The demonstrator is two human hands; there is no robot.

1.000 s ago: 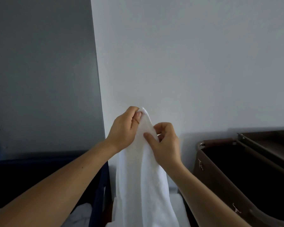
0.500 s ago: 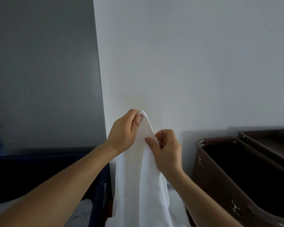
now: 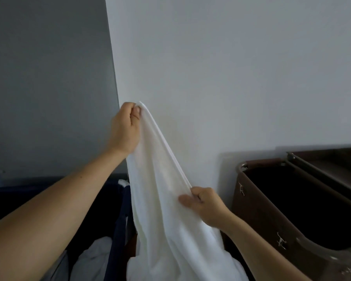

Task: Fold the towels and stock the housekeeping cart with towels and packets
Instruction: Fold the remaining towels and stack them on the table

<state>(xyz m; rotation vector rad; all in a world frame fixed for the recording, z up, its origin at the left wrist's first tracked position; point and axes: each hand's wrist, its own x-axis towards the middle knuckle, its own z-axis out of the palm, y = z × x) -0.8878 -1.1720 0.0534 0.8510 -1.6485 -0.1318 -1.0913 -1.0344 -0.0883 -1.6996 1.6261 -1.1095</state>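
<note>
Two bare forearms reach forward. The left hand, raised higher, pinches a white towel; the right hand, lower, grips its edge.

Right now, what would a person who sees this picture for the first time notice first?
A white towel hangs in the middle, its edge stretched between two hands: the left hand pinches a corner high up, the right hand grips lower down. A dark brown cart stands at the right; more white cloth lies low on the left.

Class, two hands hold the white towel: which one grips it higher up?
The left hand, pinching the top corner of the towel; the right hand grips its edge lower down.
</note>
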